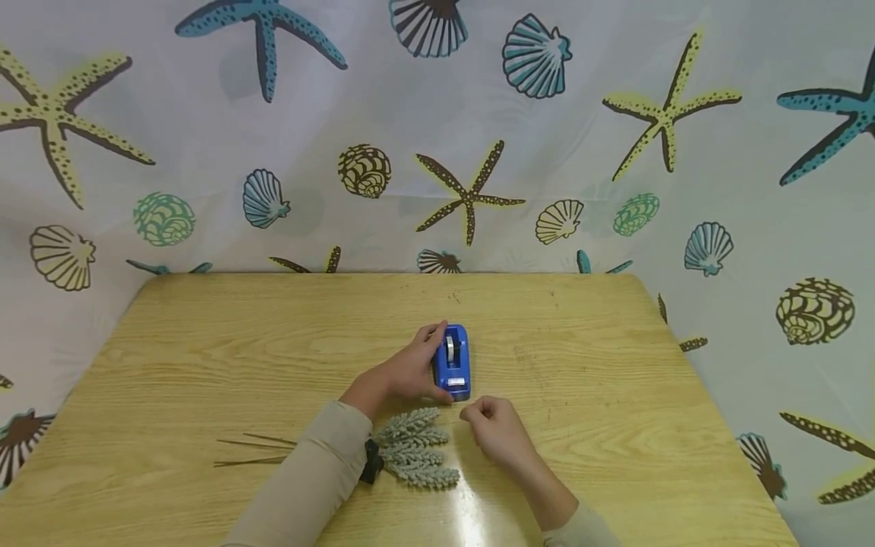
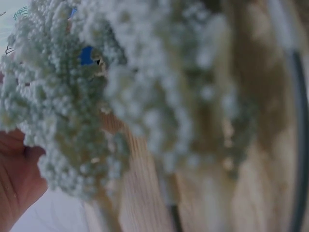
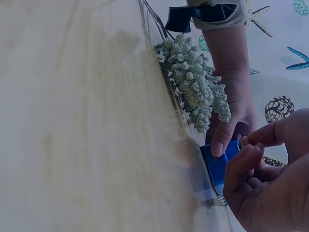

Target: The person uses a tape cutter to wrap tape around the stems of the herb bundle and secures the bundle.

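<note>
A blue tape dispenser [image 1: 454,371] stands on the wooden table with a tape roll [image 1: 450,348] in its well. My left hand [image 1: 410,370] grips it from the left side, the thumb [image 3: 218,140] pressed against its front end. Just in front of the dispenser is my right hand [image 1: 497,429], thumb and forefinger tips meeting in a pinch. They seem to hold the end of the clear tape, which is very faint. Pale green artificial sprigs [image 1: 413,456] lie below my left wrist. The forearm covers part of their thin brown stems [image 1: 249,462].
The wooden table [image 1: 588,349] extends around both hands. A white cloth [image 1: 307,152] with starfish and shells hangs behind it and at both sides. A black device [image 3: 198,17] sits on the left sleeve. Blurred sprigs [image 2: 145,87] fill much of the left wrist view.
</note>
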{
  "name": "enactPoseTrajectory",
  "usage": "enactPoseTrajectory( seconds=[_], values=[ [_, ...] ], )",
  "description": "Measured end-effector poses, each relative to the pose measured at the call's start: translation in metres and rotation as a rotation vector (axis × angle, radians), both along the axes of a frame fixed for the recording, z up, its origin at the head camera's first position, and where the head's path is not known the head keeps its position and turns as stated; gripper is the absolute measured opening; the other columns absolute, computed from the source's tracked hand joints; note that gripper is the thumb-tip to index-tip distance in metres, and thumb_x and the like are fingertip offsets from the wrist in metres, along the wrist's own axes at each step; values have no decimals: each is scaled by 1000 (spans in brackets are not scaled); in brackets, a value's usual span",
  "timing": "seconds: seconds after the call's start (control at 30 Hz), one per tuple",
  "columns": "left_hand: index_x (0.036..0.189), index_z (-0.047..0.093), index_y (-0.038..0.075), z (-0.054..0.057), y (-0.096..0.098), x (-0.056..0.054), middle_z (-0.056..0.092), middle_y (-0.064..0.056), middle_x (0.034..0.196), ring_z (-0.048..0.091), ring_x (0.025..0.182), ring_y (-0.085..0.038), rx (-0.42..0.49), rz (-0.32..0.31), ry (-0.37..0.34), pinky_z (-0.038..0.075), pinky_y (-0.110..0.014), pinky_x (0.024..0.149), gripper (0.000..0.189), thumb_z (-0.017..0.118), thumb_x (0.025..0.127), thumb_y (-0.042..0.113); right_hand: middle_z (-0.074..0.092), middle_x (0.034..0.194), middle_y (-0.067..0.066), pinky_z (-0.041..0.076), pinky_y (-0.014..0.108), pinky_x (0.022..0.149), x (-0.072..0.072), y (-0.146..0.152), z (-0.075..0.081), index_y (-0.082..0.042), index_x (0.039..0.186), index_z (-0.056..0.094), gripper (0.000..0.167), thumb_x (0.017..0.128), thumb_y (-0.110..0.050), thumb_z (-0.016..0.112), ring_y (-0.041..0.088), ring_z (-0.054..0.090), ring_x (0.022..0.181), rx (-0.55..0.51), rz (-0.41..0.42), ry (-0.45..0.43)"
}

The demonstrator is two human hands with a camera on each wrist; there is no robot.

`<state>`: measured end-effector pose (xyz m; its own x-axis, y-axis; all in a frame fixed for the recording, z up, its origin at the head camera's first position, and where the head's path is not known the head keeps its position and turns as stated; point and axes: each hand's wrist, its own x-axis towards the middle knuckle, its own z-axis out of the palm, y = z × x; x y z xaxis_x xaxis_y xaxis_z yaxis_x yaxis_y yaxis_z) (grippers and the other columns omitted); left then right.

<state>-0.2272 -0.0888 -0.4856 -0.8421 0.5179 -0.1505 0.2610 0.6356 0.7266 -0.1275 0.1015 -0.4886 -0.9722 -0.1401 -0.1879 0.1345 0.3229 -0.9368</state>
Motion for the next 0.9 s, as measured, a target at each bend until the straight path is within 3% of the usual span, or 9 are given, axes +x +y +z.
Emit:
enactPoseTrajectory(
  seconds=[0.9],
  values=[
    [161,-4,14,-1,-1,0,4,-13,166,25,150,-36,9,-5,-10,32,-49,119,130,90,74,30,42,57,-5,34,22,51,11,3,4,6,86,66,25,91,-18,61,9,37,53,41,57,-57]
  ],
)
